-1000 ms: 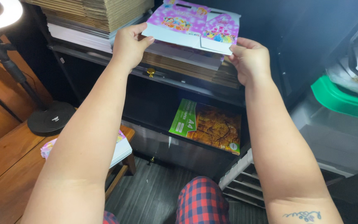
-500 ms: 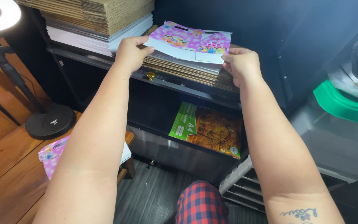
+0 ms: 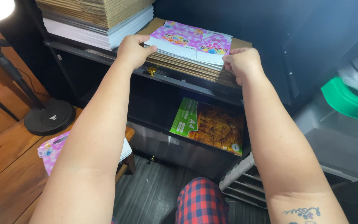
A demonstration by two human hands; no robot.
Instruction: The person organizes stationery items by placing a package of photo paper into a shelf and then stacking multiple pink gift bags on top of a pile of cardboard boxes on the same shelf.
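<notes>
the pink flat box [image 3: 189,43] has been lowered onto the cardboard stack [image 3: 187,68] (shelf-top), gripped by left hand [image 3: 134,49] and right hand [image 3: 241,63].

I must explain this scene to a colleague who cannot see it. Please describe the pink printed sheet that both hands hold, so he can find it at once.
Start at the dark shelf unit ahead. On its top board, right of the tall white-and-brown stack, lies a lower brown cardboard pile. The pink sheet lies on top of it, gripped by the left hand and right hand; it alone there has bright cartoon prints.

Dark shelf [image 3: 179,79] w/ brown cardboard stack [image 3: 187,68], white sheets [image 3: 104,37].
</notes>
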